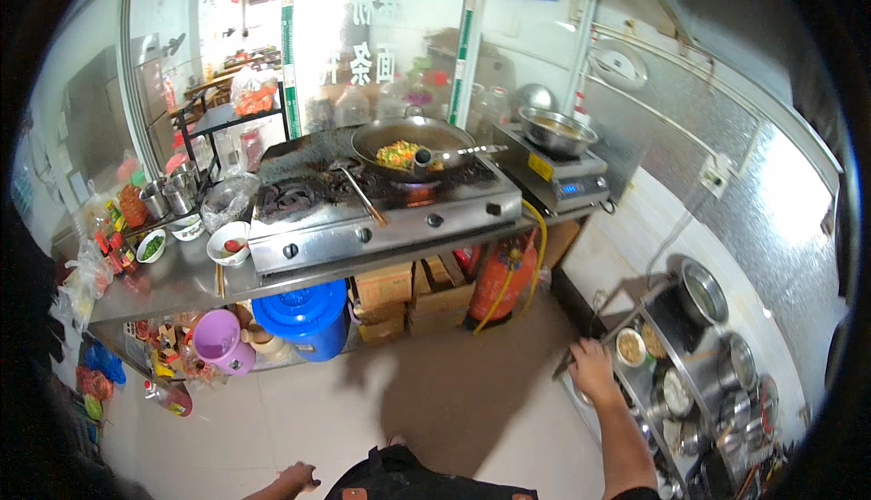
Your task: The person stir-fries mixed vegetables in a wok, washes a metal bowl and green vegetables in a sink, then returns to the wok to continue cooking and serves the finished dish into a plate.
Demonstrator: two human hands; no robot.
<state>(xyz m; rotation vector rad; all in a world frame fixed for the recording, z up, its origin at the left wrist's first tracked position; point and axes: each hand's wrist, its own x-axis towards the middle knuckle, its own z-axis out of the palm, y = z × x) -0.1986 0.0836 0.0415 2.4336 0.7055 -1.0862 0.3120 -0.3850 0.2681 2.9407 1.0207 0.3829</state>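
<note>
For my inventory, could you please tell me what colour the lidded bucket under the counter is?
The lidded bucket is blue, best seen in the head view.

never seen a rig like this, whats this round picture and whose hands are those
There is no robot here, just one person's bare hands. The single picture comes from a wide fisheye camera on their head, looking down, so straight edges bend. The left hand is low in view, apparently empty; the right hand is beside the metal rack, and whether it holds anything is unclear. On the steel counter, a stove carries a wok with colourful food and a ladle in it.
</note>
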